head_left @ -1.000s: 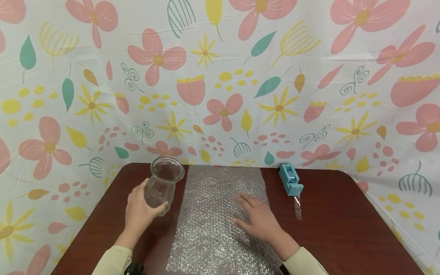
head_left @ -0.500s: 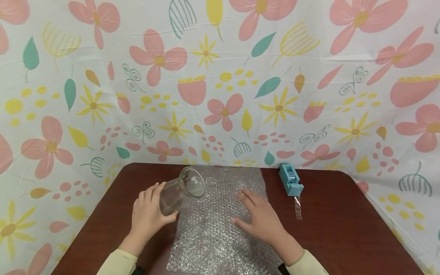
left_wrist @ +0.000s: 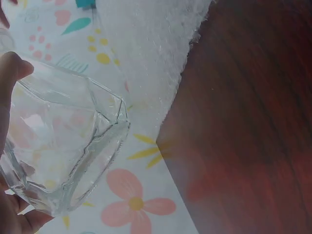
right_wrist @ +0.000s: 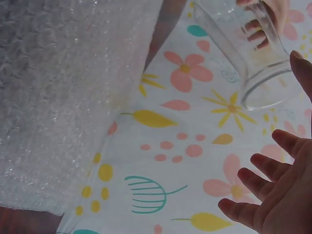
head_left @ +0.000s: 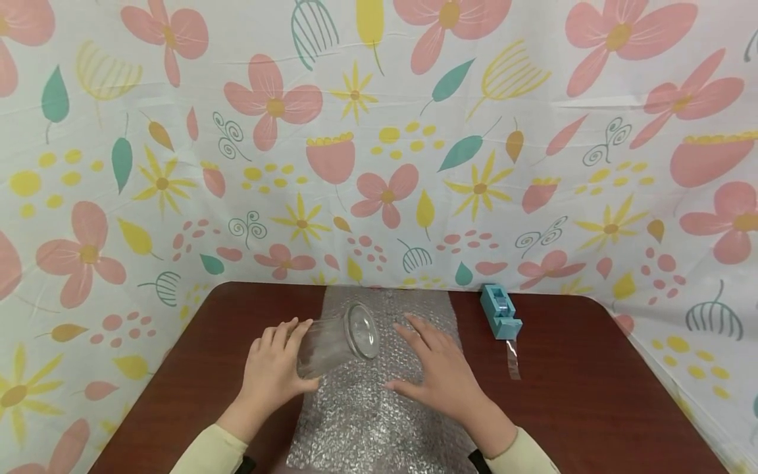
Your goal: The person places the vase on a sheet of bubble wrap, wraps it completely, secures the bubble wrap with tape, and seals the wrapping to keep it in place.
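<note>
A clear glass vase lies on its side in the air over the left part of the bubble wrap, its round rim facing right. My left hand grips the vase near its base, thumb below and fingers over the top. In the left wrist view the faceted base of the glass vase faces the camera. My right hand hovers over the right part of the sheet, fingers spread, holding nothing. The right wrist view puts its fingers a little way from the vase's rim.
On the dark wooden table, a light blue tape dispenser stands at the back right. A strip of clear tape hangs from its front toward me. A flower-printed cloth rises behind the table and along its sides.
My left hand has tipped the vase from nearly upright onto its side and carried it right, over the bubble wrap. My right hand has shifted slightly, its fingers spread wider.
</note>
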`<state>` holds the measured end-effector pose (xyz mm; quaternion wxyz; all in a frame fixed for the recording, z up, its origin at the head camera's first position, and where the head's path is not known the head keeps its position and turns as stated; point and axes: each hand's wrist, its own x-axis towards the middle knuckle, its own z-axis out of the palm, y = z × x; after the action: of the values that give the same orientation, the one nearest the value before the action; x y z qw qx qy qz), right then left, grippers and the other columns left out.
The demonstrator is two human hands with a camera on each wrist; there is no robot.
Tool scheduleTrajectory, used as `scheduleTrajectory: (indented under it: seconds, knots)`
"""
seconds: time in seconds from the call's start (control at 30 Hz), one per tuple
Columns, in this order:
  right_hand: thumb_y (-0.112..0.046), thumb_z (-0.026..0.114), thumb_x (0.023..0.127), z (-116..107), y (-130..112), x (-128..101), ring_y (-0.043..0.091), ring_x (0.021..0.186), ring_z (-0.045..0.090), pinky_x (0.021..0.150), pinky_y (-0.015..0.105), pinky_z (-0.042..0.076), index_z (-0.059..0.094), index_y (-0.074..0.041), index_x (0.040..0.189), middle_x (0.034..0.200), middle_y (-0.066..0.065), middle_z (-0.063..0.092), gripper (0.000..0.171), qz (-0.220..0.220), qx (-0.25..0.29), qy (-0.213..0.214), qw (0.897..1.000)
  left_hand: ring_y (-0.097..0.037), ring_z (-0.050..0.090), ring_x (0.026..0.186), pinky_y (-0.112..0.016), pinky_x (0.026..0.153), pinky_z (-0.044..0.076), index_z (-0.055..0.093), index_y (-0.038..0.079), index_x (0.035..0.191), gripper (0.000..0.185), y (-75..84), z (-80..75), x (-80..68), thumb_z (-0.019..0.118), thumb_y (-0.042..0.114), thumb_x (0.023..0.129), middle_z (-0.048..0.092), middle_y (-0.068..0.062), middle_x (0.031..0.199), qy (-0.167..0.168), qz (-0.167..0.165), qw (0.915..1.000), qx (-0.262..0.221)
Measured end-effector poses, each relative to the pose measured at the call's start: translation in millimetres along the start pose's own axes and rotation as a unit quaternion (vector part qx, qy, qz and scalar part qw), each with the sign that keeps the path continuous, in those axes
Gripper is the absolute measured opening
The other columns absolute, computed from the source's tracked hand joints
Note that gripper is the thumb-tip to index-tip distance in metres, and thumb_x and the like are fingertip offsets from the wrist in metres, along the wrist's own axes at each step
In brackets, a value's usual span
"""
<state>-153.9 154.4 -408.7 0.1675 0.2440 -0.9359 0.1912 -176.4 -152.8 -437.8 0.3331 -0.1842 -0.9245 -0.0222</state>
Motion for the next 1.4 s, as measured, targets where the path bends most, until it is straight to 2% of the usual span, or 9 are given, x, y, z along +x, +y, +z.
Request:
scheduleTrajectory:
  seconds: [0.1, 0.23, 0.4, 0.6, 0.97, 1.4]
  knots:
    - [-0.051, 0.086, 0.076, 0.8, -2.6, 3.0, 0.043, 0.140, 0.051, 0.106, 0.067, 0.046, 0.050, -0.015, 0.151, 0.158, 0.016, 0.046, 0.090, -0.013, -0.005, 0.004, 1.000, -0.031, 0.059, 0.107, -0.042, 0.074, 0.052, 0.057, 0.016, 0.140, 0.110, 3.2, 0.1, 1.9, 0.096, 0.060, 0.046, 0.062, -0.012, 0.131, -0.024, 0.012, 0.9995, 0.018]
    - [-0.050, 0.089, 0.073, 3.2, -5.9, 7.4, 0.044, 0.140, 0.050, 0.107, 0.066, 0.046, 0.049, -0.015, 0.151, 0.158, 0.017, 0.046, 0.094, -0.026, -0.010, 0.008, 1.000, -0.030, 0.057, 0.110, -0.040, 0.074, 0.049, 0.058, 0.019, 0.140, 0.108, 8.5, 0.7, 5.8, 0.095, 0.062, 0.048, 0.061, -0.011, 0.134, -0.040, 0.033, 0.9981, 0.032]
    - [-0.049, 0.091, 0.071, 6.9, -8.6, 11.2, 0.046, 0.141, 0.048, 0.105, 0.069, 0.045, 0.047, -0.015, 0.152, 0.159, 0.019, 0.043, 0.098, -0.031, -0.013, 0.008, 0.999, -0.031, 0.058, 0.115, -0.041, 0.076, 0.049, 0.057, 0.022, 0.140, 0.107, 15.9, 2.2, 10.5, 0.093, 0.067, 0.050, 0.061, -0.011, 0.137, -0.041, 0.058, 0.9959, 0.057]
    - [-0.051, 0.091, 0.070, 8.2, -11.8, 13.3, 0.047, 0.144, 0.044, 0.109, 0.070, 0.042, 0.046, -0.017, 0.153, 0.162, 0.018, 0.040, 0.100, -0.017, -0.014, -0.001, 1.000, -0.031, 0.059, 0.117, -0.040, 0.078, 0.049, 0.057, 0.025, 0.139, 0.108, 24.5, 6.6, 15.5, 0.090, 0.073, 0.049, 0.063, -0.010, 0.136, -0.040, 0.082, 0.9907, 0.100]
    - [-0.060, 0.085, 0.073, 15.0, -23.0, 21.7, 0.038, 0.146, 0.046, 0.112, 0.071, 0.039, 0.049, -0.020, 0.150, 0.159, 0.011, 0.047, 0.094, -0.001, -0.072, -0.047, 0.996, -0.031, 0.060, 0.119, -0.041, 0.084, 0.051, 0.055, 0.027, 0.134, 0.107, 43.4, 11.6, 20.8, 0.092, 0.072, 0.045, 0.063, -0.009, 0.134, -0.033, 0.105, 0.9871, 0.117]
    - [-0.063, 0.083, 0.073, 25.3, -25.6, 22.3, 0.035, 0.144, 0.049, 0.114, 0.063, 0.042, 0.049, -0.020, 0.151, 0.158, 0.010, 0.049, 0.095, 0.004, -0.133, -0.071, 0.988, -0.031, 0.056, 0.126, -0.043, 0.087, 0.049, 0.054, 0.026, 0.141, 0.106, 65.8, 7.2, 27.5, 0.092, 0.069, 0.052, 0.059, -0.010, 0.140, -0.096, 0.098, 0.9849, 0.105]
